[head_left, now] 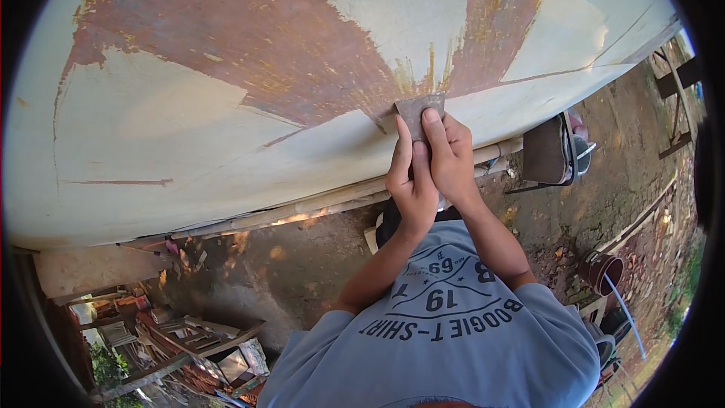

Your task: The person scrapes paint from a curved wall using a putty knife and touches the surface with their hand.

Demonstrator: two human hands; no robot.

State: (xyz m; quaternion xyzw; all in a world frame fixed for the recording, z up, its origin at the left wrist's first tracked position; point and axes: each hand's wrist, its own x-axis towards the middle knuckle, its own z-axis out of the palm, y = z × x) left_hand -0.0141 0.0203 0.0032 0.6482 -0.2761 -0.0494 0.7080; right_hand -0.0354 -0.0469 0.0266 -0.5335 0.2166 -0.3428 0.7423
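Observation:
A flat grey scraper blade (420, 109) is pressed against a large curved, pale surface (189, 136). My left hand (412, 177) is wrapped round its lower left side, and my right hand (451, 153) grips it from the right with the thumb on the blade's face. The handle is mostly hidden between my palms. Above and left of the blade spreads a broad reddish-brown patch (226, 38) with yellowish streaks. A second reddish-brown strip (502, 19) rises to the upper right of the blade.
Below the pale surface runs a long pole (317, 204). A dark chair-like object (545, 153) stands at right, with a brown bucket (602, 270) farther down. Piled wooden pieces (189, 340) lie at the lower left on the dirt ground (264, 279).

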